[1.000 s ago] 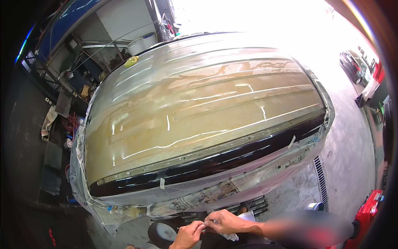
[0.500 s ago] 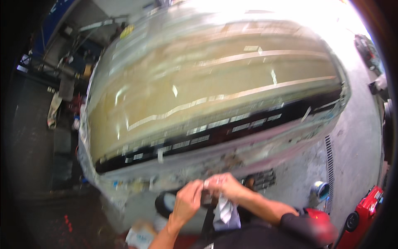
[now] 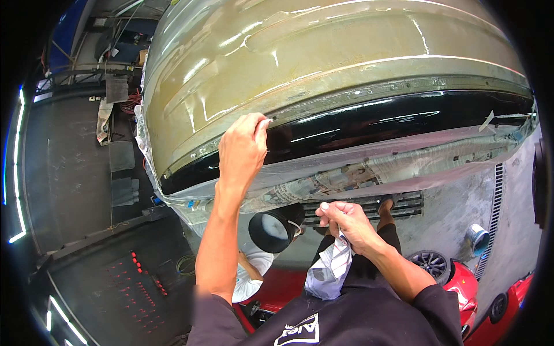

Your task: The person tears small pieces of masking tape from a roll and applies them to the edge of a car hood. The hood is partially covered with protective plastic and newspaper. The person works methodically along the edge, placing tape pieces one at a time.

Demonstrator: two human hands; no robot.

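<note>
A broad vehicle roof panel (image 3: 346, 63), dull olive-grey and wet-looking, lies in front of me, with a glossy black strip (image 3: 346, 124) along its near edge. My left hand (image 3: 242, 144) reaches out to the groove above that strip. Its thumb and finger pinch a tiny whitish bit, too small to name. Nearer my body, my right hand (image 3: 349, 225) is closed, and a crumpled pale grey cloth (image 3: 329, 271) hangs from its fingers. Newspaper masking (image 3: 340, 180) and clear plastic sheet drape below the black strip.
A black bucket (image 3: 271, 230) holding whitish liquid stands beneath the panel's near side. Close by is a person in a white top (image 3: 252, 274). A blue tin (image 3: 478, 239) sits by the floor drain (image 3: 495, 202). Red cars (image 3: 461, 288) are at lower right.
My hands were together near my body; now they are apart. The left has moved forward to the panel's edge, while the right stays low with the cloth. My view has shifted closer over the panel.
</note>
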